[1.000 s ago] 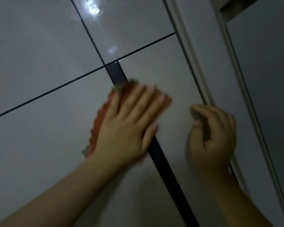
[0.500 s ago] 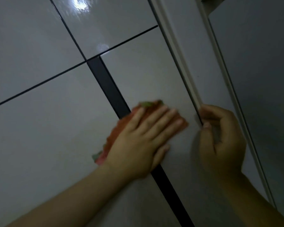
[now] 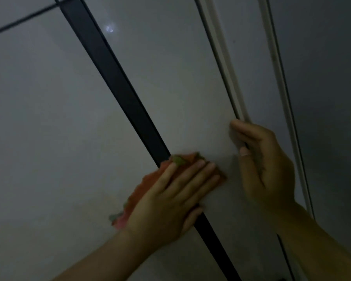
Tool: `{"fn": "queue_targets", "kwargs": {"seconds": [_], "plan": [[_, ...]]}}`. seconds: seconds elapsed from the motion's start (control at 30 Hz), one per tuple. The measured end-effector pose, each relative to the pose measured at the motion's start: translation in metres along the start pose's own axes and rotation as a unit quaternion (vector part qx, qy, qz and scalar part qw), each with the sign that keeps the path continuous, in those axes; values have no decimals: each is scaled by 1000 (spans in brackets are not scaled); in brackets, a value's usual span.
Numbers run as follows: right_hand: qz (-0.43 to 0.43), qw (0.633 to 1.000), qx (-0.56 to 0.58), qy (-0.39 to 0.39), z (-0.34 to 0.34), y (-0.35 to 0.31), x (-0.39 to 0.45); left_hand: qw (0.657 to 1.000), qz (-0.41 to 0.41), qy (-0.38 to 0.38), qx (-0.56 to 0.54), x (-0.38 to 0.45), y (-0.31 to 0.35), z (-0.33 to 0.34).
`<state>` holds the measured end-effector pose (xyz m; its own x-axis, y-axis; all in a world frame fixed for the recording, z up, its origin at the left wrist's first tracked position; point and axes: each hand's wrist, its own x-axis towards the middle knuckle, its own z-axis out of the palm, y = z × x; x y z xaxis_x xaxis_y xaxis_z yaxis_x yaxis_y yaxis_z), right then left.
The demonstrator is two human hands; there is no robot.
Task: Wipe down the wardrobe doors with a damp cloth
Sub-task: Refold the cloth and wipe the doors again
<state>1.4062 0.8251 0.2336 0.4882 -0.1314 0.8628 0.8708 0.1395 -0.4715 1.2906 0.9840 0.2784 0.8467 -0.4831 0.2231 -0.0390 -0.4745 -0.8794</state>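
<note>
Item: wardrobe door wipe, head view, dim light.

1. Wardrobe doors (image 3: 49,118). We record pale glossy panels filling most of the frame, tilted by the camera angle. A dark strip (image 3: 118,84) runs from the top centre-left down to the lower centre, dividing two panels. A small light reflection sits near the top centre.

2. Cloth (image 3: 150,185). Orange-red with greenish patches, lying flat on the door at lower centre, straddling the dark strip. Whether it is damp we cannot tell.

3. Left hand (image 3: 170,201). Fingers straight and spread, palm down on the cloth, pressing it to the panel. The grip here is apart, not clamped: we judge flat pressure keeps the most cloth in contact with the surface.

4. Right hand (image 3: 265,167). At centre right, fingers curled round the door edge (image 3: 231,94), thumb lying on the panel face. This grip is clamped on the edge; we judge it steadies the door so it does not swing under the push of wiping.

5. Pale trim (image 3: 276,67) and a darker surface to the right of the frame, untouched.

6. Brands, labels, writing: none legible on doors, strip or cloth.

7. Progress, as we judge: wiping under way around the strip; extent already cleaned not discernible.
</note>
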Motion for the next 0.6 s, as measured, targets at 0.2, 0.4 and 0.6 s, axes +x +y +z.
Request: {"fn": "queue_targets", "kwargs": {"seconds": [0.2,0.4,0.6], "plan": [[-56,995,-81,19,22,-7,-4,982,-144,120,21,36,-82,-38],[-52,987,-148,30,45,-5,-14,983,-158,91,3,29,-35,-20],[-33,982,-187,-2,43,-7,-15,995,-85,50,14,-26,-49,-17]]}}
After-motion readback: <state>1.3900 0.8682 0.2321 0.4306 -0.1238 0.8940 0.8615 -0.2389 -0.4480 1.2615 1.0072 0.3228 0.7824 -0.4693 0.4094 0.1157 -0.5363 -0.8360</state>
